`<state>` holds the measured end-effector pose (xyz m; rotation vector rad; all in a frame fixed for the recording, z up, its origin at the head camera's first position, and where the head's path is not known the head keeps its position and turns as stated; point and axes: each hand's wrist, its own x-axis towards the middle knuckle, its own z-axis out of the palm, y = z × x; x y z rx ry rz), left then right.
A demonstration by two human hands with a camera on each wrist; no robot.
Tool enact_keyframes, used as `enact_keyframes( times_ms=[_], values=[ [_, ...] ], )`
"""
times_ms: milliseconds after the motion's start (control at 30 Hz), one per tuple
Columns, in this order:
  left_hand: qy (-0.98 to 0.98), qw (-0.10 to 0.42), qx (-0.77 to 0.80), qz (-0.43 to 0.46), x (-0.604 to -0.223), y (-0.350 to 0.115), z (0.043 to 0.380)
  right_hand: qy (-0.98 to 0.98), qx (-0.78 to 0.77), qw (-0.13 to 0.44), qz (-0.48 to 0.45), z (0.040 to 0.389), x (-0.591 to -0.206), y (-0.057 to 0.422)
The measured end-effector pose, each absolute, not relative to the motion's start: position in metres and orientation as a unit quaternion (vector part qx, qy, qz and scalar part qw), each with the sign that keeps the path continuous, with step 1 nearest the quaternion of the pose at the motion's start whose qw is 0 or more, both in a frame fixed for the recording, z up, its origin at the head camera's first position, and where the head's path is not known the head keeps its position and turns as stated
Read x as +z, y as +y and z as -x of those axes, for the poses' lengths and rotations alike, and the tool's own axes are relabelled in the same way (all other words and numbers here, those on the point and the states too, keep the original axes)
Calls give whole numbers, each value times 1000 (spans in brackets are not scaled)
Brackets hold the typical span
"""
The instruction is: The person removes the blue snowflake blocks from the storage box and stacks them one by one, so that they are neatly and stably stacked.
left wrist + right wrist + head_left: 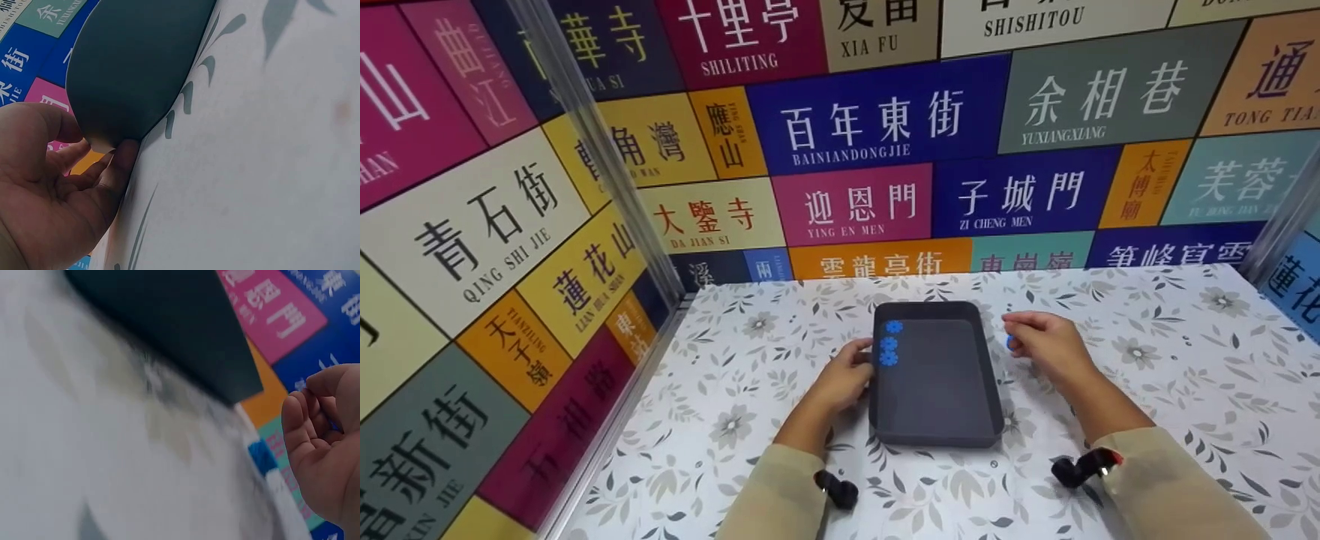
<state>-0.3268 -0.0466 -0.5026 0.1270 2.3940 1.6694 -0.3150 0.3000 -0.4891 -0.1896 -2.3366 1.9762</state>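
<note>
A dark grey rectangular tray (pixel 937 382) lies on the patterned table. Three blue flower-shaped pieces (pixel 889 343) form a column inside its left side. My left hand (pixel 844 375) holds the tray's left wall; in the left wrist view, thumb and fingers lie around its edge. To the right of the tray, my right hand (pixel 1046 341) has its fingers curled, with thumb and fingertips together. A bit of blue piece (pixel 1011 342) shows among those fingers, the rest hidden. In the right wrist view, a blurred blue patch (pixel 262 457) appears between the hand and the tray.
A white tablecloth (pixel 780 330) with grey leaves and flowers covers the table. Behind it and on the left stand walls of coloured signs (pixel 855 202), with a clear corner strip (pixel 607 142). Small black devices (pixel 836 489) sit at both sleeve cuffs.
</note>
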Motion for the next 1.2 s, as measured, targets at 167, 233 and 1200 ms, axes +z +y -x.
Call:
enact_keyframes(
  times_ms=[167, 233, 1200],
  values=[
    [811, 115, 572, -40, -502, -47, 326, -725, 688, 25, 21, 309, -469, 267],
    [812, 116, 571, -41, -502, -47, 326, -703, 711, 14, 14, 308, -464, 256],
    [819, 105, 561, -59, -502, -47, 325, -784, 620, -11, -26, 405, -475, 173]
  ],
)
